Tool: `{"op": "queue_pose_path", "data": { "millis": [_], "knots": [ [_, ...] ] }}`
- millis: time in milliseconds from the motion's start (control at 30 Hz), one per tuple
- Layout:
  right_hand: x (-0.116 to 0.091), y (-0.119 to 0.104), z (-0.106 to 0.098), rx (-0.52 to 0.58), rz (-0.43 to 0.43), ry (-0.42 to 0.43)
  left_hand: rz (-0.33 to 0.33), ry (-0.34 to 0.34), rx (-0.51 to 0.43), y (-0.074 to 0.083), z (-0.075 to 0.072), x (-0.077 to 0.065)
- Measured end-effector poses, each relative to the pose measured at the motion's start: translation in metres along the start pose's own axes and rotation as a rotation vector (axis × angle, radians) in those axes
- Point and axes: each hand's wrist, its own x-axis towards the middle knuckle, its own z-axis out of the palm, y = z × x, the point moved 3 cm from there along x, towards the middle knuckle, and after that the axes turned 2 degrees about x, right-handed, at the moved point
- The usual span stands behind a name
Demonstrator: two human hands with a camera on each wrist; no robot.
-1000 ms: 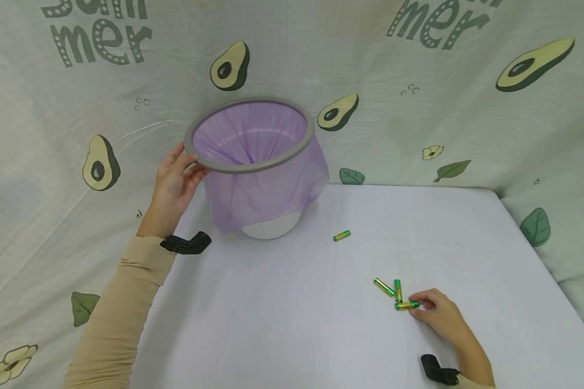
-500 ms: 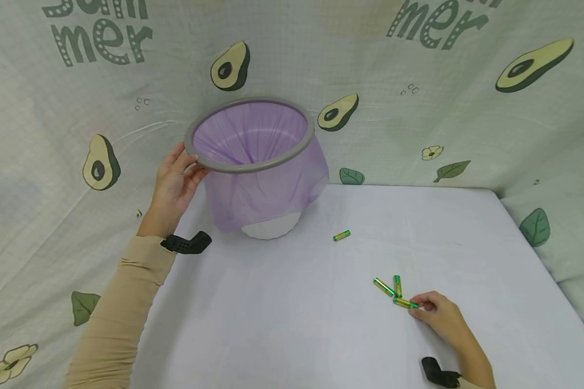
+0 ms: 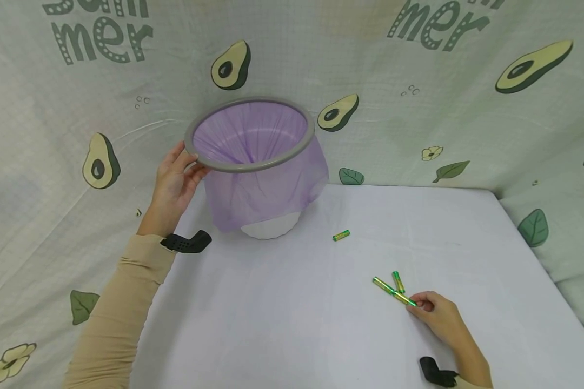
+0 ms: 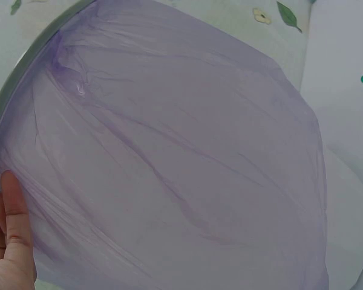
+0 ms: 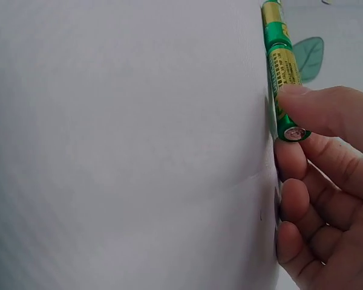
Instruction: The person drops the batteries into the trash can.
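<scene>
At the back left of the white table stands a trash can (image 3: 272, 227) lined with a purple bag (image 3: 267, 197) and topped by a grey rim ring (image 3: 253, 166). My left hand (image 3: 171, 183) grips the ring at its left side, fingers against the bag in the left wrist view. My right hand (image 3: 440, 319) pinches a green and gold battery (image 5: 284, 72) between thumb and forefinger, down at the tabletop. This battery lines up end to end with a second battery (image 3: 382, 285). Just behind them lies a third battery (image 3: 398, 282).
Another battery (image 3: 341, 235) lies by itself to the right of the trash can. The white table (image 3: 272, 324) meets a hanging cloth (image 3: 418, 108) printed with avocados at the back and right. Black wrist mounts (image 3: 187, 242) sit on both wrists.
The battery in my right hand has swung round into line with the second battery. The third battery has shifted back and tilted. My left hand and the trash can have stayed still.
</scene>
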Motion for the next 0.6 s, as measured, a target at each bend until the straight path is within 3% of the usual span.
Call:
{"op": "queue_pose_path", "data": {
  "millis": [333, 600],
  "knots": [
    [0.005, -0.004, 0.002, 0.009, 0.048, -0.023, 0.000, 0.002, -0.007, 0.000, -0.001, 0.001],
    [0.011, -0.022, -0.002, 0.015, -0.014, 0.029, 0.002, 0.002, -0.006, -0.001, -0.002, 0.001]
  ]
}}
